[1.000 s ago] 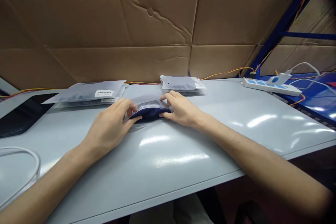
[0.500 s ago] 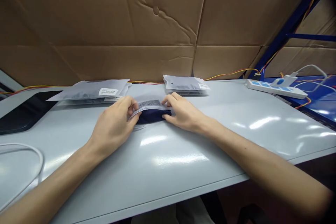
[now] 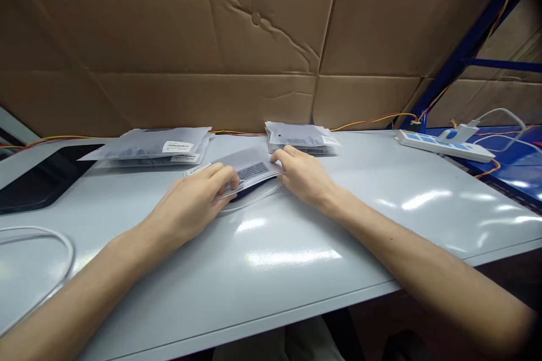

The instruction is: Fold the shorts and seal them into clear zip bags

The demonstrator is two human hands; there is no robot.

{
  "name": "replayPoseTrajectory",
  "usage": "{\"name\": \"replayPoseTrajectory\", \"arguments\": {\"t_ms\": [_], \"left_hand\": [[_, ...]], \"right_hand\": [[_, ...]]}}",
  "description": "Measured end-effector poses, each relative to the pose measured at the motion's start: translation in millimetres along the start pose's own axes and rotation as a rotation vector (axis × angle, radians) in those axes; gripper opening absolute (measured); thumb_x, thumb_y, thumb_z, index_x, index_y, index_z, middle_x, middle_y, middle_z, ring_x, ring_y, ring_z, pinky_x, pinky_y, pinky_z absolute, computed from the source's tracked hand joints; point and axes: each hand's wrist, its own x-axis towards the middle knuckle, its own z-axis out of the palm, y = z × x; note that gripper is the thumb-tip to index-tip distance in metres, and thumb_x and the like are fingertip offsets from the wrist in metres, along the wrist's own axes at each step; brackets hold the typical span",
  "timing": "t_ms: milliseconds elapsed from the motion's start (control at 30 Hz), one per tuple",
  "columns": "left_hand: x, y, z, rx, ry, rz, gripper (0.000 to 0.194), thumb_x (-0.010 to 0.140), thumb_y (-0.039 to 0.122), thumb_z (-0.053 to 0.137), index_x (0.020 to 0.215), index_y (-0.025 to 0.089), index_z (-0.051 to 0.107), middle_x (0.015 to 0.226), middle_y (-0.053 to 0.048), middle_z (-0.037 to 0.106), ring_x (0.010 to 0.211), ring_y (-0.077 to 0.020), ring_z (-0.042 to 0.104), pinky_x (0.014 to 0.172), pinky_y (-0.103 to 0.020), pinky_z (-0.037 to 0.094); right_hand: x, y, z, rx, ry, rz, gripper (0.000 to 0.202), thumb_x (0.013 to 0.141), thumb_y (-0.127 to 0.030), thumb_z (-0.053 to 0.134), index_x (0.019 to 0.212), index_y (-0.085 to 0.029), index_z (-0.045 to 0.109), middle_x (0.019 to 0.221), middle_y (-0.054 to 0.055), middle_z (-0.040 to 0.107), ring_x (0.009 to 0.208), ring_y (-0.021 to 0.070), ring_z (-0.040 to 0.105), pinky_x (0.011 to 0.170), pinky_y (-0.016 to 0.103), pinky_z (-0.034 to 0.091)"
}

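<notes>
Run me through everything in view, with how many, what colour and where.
handled bag: at least one, frosted with dark contents, between the hands
left bag pile: at least two bags, frosted, back left
right bag pile: at least two bags, frosted, back, right of centre
flat slab: one, black, far left
cable: at least one, white, front left
power strip: one, white and blue, right
wires: count unclear, red and yellow, back
cardboard: count unclear, brown, behind
frame: one, blue, right
table: one, pale grey, underneath
hands: two, bare, left and right on handled bag
</notes>
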Motion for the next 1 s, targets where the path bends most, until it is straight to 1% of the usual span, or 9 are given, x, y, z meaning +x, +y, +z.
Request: {"name": "replayPoseTrajectory", "arguments": {"t_ms": [167, 367, 500, 567, 633, 700, 800, 900, 1000], "left_hand": [[0, -11, -0.4, -0.007, -0.085, 0.056, 0.017, 0.097, 0.033, 0.050, 0.103, 0.028, 0.065, 0.090, -0.001, 0.059, 0.074, -0.0184, 0.057, 0.066, -0.030, 0.043], [0, -10, -3.3, -0.051, -0.082, 0.092, 0.027, 0.100, 0.040, 0.048, 0.115, 0.032, 0.070, 0.098, -0.003, 0.061, 0.080, -0.0194, 0.060, 0.071, -0.034, 0.048], [-5, -7, -10.9, -0.012, -0.107, 0.200, 0.037, 0.094, 0.047, 0.060, 0.130, 0.038, 0.065, 0.119, -0.005, 0.062, 0.105, -0.0257, 0.060, 0.090, -0.041, 0.051], [-7, -7, -13.6, 0.008, -0.125, 0.245, 0.045, 0.092, 0.043, 0.062, 0.138, 0.040, 0.060, 0.132, -0.004, 0.060, 0.118, -0.0283, 0.056, 0.098, -0.043, 0.049], [-8, -9, -14.4, 0.011, -0.119, 0.270, 0.043, 0.093, 0.037, 0.061, 0.136, 0.038, 0.060, 0.138, -0.003, 0.058, 0.124, -0.0282, 0.054, 0.102, -0.043, 0.047], [-8, -10, -13.7, -0.007, -0.106, 0.277, 0.032, 0.094, 0.035, 0.058, 0.126, 0.034, 0.065, 0.135, -0.003, 0.061, 0.122, -0.0263, 0.056, 0.101, -0.040, 0.048], [-7, -10, -12.3, -0.055, -0.077, 0.236, 0.019, 0.097, 0.036, 0.055, 0.110, 0.029, 0.066, 0.118, -0.001, 0.068, 0.104, -0.0224, 0.063, 0.088, -0.036, 0.050], [-5, -7, -11.1, -0.098, -0.018, 0.170, 0.018, 0.097, 0.041, 0.055, 0.097, 0.026, 0.065, 0.097, 0.001, 0.071, 0.084, -0.0196, 0.064, 0.073, -0.032, 0.048], [-4, -4, -8.4, -0.136, 0.041, 0.104, 0.024, 0.095, 0.046, 0.058, 0.087, 0.024, 0.063, 0.084, 0.002, 0.070, 0.071, -0.0175, 0.062, 0.065, -0.030, 0.044]], "right_hand": [[1, 10, -4, 0.007, 0.007, 0.006, 0.017, 0.096, -0.019, 0.057, 0.109, -0.021, 0.068, 0.099, 0.004, 0.065, 0.078, 0.0168, 0.059, 0.070, 0.029, 0.042], [2, 15, -10, 0.038, -0.053, 0.054, 0.020, 0.097, -0.022, 0.059, 0.112, -0.023, 0.071, 0.106, 0.005, 0.069, 0.086, 0.0183, 0.063, 0.073, 0.030, 0.044], [3, 24, -13, 0.041, -0.053, 0.059, 0.024, 0.094, -0.017, 0.059, 0.113, -0.023, 0.072, 0.113, 0.006, 0.071, 0.095, 0.0219, 0.066, 0.077, 0.032, 0.048], [4, 29, -14, 0.059, -0.062, 0.064, 0.025, 0.093, -0.014, 0.059, 0.111, -0.022, 0.074, 0.115, 0.007, 0.073, 0.101, 0.0237, 0.067, 0.080, 0.034, 0.049], [4, 33, -15, 0.085, -0.087, 0.083, 0.024, 0.093, -0.014, 0.058, 0.108, -0.022, 0.075, 0.113, 0.006, 0.076, 0.102, 0.0242, 0.068, 0.083, 0.035, 0.051], [4, 36, -16, 0.093, -0.106, 0.093, 0.024, 0.094, -0.015, 0.057, 0.107, -0.022, 0.076, 0.112, 0.006, 0.077, 0.102, 0.0252, 0.069, 0.085, 0.037, 0.051], [2, 35, -16, 0.038, -0.069, 0.028, 0.028, 0.094, -0.015, 0.055, 0.114, -0.019, 0.074, 0.116, 0.009, 0.076, 0.113, 0.0297, 0.064, 0.092, 0.042, 0.051], [-2, 24, -17, 0.003, 0.018, -0.151, 0.038, 0.091, -0.014, 0.056, 0.127, -0.013, 0.068, 0.124, 0.014, 0.070, 0.123, 0.0320, 0.056, 0.101, 0.047, 0.048], [-8, 5, -20, 0.097, 0.072, -0.345, 0.045, 0.090, -0.019, 0.059, 0.134, -0.012, 0.061, 0.131, 0.015, 0.065, 0.122, 0.0291, 0.055, 0.104, 0.046, 0.046]]}}
